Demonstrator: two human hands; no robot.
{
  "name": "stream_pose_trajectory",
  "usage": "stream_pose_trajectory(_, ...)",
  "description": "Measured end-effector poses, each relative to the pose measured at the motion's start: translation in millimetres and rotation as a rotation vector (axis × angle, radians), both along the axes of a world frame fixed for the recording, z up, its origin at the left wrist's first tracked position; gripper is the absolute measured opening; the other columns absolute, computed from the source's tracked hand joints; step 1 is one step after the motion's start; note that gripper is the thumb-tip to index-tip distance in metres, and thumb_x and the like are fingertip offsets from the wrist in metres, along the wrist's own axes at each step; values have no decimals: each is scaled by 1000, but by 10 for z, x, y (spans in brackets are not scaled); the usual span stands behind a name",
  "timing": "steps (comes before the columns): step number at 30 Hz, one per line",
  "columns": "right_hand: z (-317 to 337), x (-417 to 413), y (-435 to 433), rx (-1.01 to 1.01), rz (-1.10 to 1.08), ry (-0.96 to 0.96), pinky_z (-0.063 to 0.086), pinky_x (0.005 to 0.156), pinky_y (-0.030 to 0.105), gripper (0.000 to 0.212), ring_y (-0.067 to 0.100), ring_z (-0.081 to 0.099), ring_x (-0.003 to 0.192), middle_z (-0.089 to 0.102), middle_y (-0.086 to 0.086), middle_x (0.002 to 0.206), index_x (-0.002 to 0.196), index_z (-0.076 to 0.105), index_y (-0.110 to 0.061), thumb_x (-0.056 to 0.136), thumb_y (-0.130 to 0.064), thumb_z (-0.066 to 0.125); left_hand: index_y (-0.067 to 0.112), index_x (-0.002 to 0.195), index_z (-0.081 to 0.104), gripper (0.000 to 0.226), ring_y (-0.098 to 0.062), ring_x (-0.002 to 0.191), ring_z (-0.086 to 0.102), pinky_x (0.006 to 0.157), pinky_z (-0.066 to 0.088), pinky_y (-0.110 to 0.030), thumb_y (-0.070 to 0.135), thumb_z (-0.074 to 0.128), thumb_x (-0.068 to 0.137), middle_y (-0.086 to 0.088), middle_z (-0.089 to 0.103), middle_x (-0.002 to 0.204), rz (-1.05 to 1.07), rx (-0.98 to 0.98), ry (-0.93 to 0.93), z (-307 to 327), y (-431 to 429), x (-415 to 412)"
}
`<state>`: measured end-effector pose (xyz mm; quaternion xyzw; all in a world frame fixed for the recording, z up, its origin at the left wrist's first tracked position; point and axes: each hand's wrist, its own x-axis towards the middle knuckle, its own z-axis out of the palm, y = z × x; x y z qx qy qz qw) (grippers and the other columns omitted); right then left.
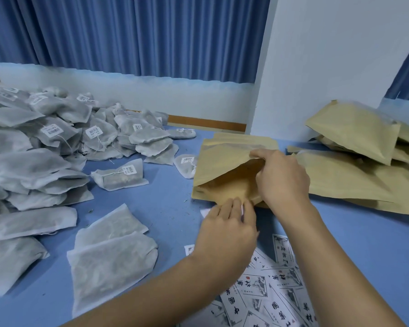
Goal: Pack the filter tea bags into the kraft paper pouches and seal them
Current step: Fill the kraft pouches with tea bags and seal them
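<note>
Centrally: one kraft paper pouch (pixel 222 161), lying on the blue desk (pixel 165 208) atop a small stack of like pouches, with its mouth pulled apart between the hands.

- Right hand (pixel 283 179): grips the pouch's upper panel at the mouth, thumb over the top, fingers tucked inside.
- Left hand (pixel 227 224): fingers curled, pinching the lower lip at the near edge. A sliver of white shows between the fingers, too small to identify.
- Left of desk: a large heap of filter tea bags (pixel 45 147), grey-white, many with strings and printed tags.
- Nearer the person: two further tea bags (pixel 111 256), overlapping.
- Right of desk: a loose pile of kraft pouches (pixel 354 135) against the white wall (pixel 328 55).
- Near edge, beneath the forearms: scattered printed labels (pixel 269 286).
- Behind: a blue curtain (pixel 128 31).
</note>
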<state>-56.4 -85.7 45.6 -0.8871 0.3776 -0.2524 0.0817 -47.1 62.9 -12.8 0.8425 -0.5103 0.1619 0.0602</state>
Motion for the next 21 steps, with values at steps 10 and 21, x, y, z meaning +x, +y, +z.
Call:
stream_pose_trajectory(10,42,145,106,-40,-43,55,34,66,31,55,35,56,87,65,10,99,121,65,-36,83,1,49,21,91,46,17,-26,81,52,79,46,-46,8,42,100,1,54,86,-24,-226,575,-42,406,89)
stream_pose_trajectory(21,-14,256,155,-98,-79,68,24,53,27,54,29,43,71,45,2,76,116,66,-34,80,3,49,23,131,50,50,-29,136,41,115,21,-61,58,46,96,-5,47,143,736,-232,371,-204,974,1306)
